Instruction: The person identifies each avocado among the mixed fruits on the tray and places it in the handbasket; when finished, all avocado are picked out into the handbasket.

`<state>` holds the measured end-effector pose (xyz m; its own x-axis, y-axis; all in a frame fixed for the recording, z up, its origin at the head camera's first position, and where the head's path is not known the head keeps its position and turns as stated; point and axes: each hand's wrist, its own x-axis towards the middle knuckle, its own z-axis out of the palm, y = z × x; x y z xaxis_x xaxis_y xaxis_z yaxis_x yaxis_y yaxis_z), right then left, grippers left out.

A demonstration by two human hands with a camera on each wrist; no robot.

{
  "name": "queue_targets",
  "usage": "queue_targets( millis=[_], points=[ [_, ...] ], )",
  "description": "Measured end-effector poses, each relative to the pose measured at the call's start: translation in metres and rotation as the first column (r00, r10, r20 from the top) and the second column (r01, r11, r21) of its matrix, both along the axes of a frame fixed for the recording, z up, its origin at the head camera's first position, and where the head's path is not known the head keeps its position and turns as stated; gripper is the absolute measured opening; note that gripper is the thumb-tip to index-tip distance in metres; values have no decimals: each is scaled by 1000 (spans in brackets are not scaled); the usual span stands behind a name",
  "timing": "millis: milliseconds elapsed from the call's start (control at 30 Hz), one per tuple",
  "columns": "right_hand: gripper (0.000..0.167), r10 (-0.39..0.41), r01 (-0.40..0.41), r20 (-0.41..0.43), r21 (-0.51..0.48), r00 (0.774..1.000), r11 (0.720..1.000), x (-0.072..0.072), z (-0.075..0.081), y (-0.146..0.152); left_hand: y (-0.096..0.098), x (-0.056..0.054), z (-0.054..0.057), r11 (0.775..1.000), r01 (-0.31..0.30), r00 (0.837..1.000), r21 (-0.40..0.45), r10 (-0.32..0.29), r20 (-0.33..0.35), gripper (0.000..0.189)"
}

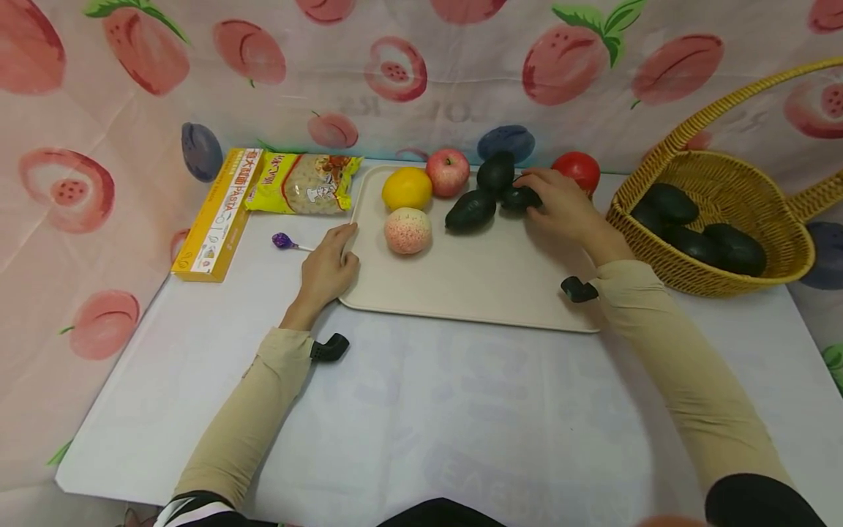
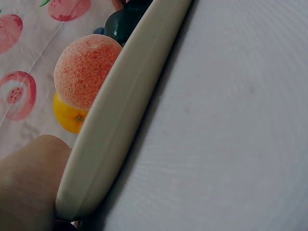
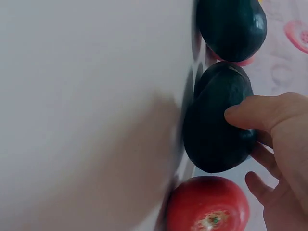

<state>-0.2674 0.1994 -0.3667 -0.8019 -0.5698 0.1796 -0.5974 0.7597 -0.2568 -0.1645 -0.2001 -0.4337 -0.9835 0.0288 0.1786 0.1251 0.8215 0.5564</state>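
Note:
A beige tray (image 1: 461,293) lies on the white table. At its left edge, my left hand (image 1: 329,263) grips the rim; in the left wrist view only part of that hand (image 2: 33,178) shows. Over the tray's back right part, my right hand (image 1: 560,208) holds a dark green avocado (image 3: 219,130) with the thumb on its near side; some fingers are hidden behind it. Two more avocados, one in front (image 1: 470,211) and one behind (image 1: 495,172), sit just left of it. A pink speckled peach (image 1: 407,231), a yellow orange (image 1: 406,188) and a red apple (image 1: 448,173) stand on the tray's left half.
A red tomato (image 1: 578,171) sits behind my right hand. On the right stands a wicker basket (image 1: 784,267) with several avocados inside. Left of the tray lie a lollipop (image 1: 283,241), a yellow snack bag (image 1: 303,183) and a pasta box (image 1: 217,216). A fruit-print cloth hangs behind.

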Motion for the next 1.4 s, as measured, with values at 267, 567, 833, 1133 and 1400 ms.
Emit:
queue_targets(
  millis=[267, 567, 833, 1133, 1400],
  points=[
    [41, -12, 12, 0, 46, 1000, 999, 0, 4, -6, 0, 1, 2, 1000, -5, 1000, -1, 5, 2, 55],
    [57, -79, 89, 149, -58, 986, 994, 5, -8, -3, 1, 0, 1, 1000, -3, 1000, -8, 3, 12, 55],
    [68, -129, 161, 252, -112, 959, 980, 10, -12, 7, 2, 0, 2, 1000, 7, 1000, -6, -7, -8, 54],
    [64, -57, 122, 195, -337, 979, 934, 24, -22, 21, 0, 1, 0, 1000, 3, 1000, -4, -3, -15, 55],
    [60, -27, 73, 101, -481, 994, 874, 39, -23, 28, 0, 1, 0, 1000, 7, 1000, -5, -7, -14, 54]
  ],
)
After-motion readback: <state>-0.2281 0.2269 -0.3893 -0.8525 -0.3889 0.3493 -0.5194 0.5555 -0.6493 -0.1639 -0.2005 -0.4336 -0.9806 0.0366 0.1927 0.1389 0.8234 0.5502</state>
